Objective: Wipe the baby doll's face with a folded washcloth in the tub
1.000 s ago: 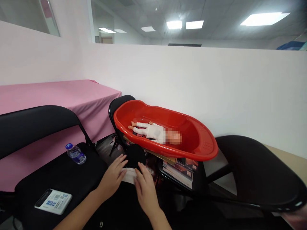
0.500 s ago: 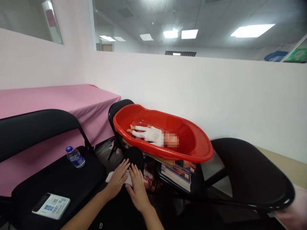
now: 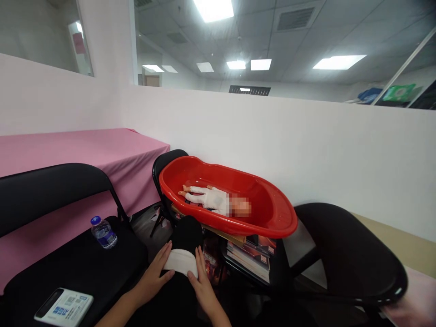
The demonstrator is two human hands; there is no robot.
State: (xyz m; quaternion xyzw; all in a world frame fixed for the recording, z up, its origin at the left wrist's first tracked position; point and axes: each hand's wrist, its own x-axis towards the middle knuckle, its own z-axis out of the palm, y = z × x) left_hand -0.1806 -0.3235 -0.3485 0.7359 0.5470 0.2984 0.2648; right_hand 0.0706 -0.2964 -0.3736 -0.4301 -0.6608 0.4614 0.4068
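Note:
A small folded white cloth (image 3: 180,262) lies on my black-clad knee at the bottom middle. My left hand (image 3: 152,277) touches the cloth's left edge with fingers spread. The cloth's right edge lies under the fingers of my right hand (image 3: 203,285). Neither hand grips anything. Just beyond the knee, a red plastic baby tub (image 3: 272,227) rests on a black chair, with a doll in white clothes (image 3: 211,200) lying in it.
A black folding chair (image 3: 64,254) at left holds a water bottle (image 3: 103,232) and a white device with a blue label (image 3: 64,308). A stack of books (image 3: 254,256) sits under the tub. Another black chair back (image 3: 347,254) is at right. A pink-covered table (image 3: 68,150) lines the wall.
The view has tilted upward, so everything sits lower in frame. My hands have slid from on top of the white cloth to its two sides, and the cloth now shows as a folded band.

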